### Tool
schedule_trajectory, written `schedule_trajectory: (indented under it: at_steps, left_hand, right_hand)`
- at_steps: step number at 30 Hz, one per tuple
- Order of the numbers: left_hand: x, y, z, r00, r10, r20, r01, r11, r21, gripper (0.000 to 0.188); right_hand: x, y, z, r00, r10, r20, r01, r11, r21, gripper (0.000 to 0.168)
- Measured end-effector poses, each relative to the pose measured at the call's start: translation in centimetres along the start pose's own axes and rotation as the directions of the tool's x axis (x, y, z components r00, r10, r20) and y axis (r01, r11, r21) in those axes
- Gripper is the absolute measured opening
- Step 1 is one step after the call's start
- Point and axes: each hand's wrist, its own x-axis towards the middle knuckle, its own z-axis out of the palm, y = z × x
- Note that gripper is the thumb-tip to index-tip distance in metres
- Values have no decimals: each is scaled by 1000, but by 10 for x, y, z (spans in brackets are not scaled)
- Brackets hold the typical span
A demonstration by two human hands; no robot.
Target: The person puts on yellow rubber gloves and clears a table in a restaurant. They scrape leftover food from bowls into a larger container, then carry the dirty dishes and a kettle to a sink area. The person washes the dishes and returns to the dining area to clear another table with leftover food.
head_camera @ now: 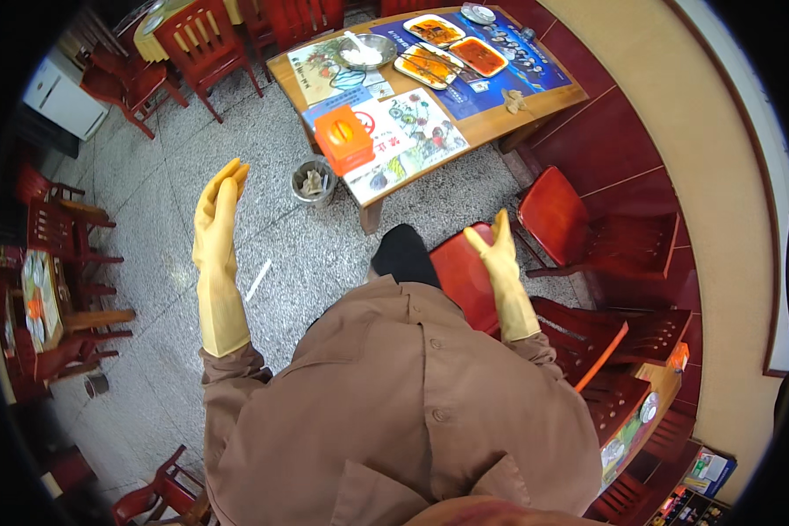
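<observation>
Both hands wear yellow rubber gloves. My left hand [218, 223] is raised over the speckled floor, left of the table, its fingers up and nothing in it. My right hand [498, 253] is held above a red chair seat [457, 276], fingers spread and empty. Ahead stands a wooden table [477, 139] bearing three food plates [432, 73] with orange-red sauce, several chopsticks across them, and a metal bowl [384, 49] with white contents and a white spoon [361, 45]. An orange tissue box [344, 139] sits at its near left corner, a crumpled tissue [514, 100] near its right edge.
A small bin [313, 187] with crumpled waste stands beside the table's left front leg. Red wooden chairs [555, 207] line the right, by a dark red tiled wall [624, 135]. More chairs [200, 49] and tables lie left and behind. A white strip [258, 281] lies on the floor.
</observation>
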Motion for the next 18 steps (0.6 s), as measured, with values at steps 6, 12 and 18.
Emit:
schedule_trajectory:
  at_steps: [6, 12, 18]
  left_hand:
    - [66, -43, 116, 988, -148, 37, 152, 931, -333, 33]
    - [139, -110, 281, 911, -402, -91, 316, 824, -471, 35]
    - [196, -150, 405, 791, -607, 74, 556, 664, -501, 41]
  right_hand:
    - [214, -60, 1, 957, -281, 68, 289, 929, -229, 127]
    - [466, -109, 54, 845, -368, 389, 535, 575, -618, 143]
    - [560, -102, 78, 766, 23, 642, 516, 573, -637, 138]
